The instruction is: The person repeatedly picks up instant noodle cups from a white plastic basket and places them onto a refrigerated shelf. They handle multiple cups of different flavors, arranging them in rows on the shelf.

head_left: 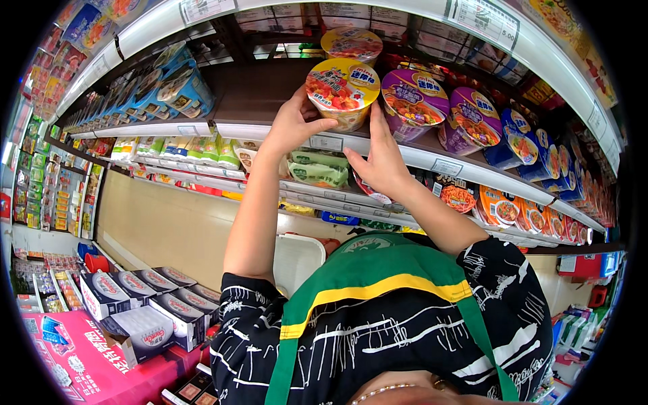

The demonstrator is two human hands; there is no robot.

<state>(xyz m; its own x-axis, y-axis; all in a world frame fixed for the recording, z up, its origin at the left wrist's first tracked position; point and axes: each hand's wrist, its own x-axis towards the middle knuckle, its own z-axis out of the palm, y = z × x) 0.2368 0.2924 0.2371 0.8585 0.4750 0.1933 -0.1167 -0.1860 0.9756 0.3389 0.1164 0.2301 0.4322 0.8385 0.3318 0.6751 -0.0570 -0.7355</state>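
Between my two hands is a yellow-lidded instant noodle cup (343,85), at the front edge of a brown shelf (260,88). My left hand (295,125) curves round its left side, thumb across the front below the lid. On the other side, the fingers of my right hand (385,158) lie against the cup, the thumb pointing left. A second yellow-lidded cup (351,44) stands right behind it. Close to my right fingers are a purple noodle cup (415,101) and another purple cup (470,120).
Blue noodle cups (516,140) continue along the shelf to the right, and light-blue cups (185,91) stand at its left. Green packets (318,169) and orange bowls (499,204) fill the lower shelf. Behind at lower left, tissue boxes (142,331) sit on a pink display (74,358).
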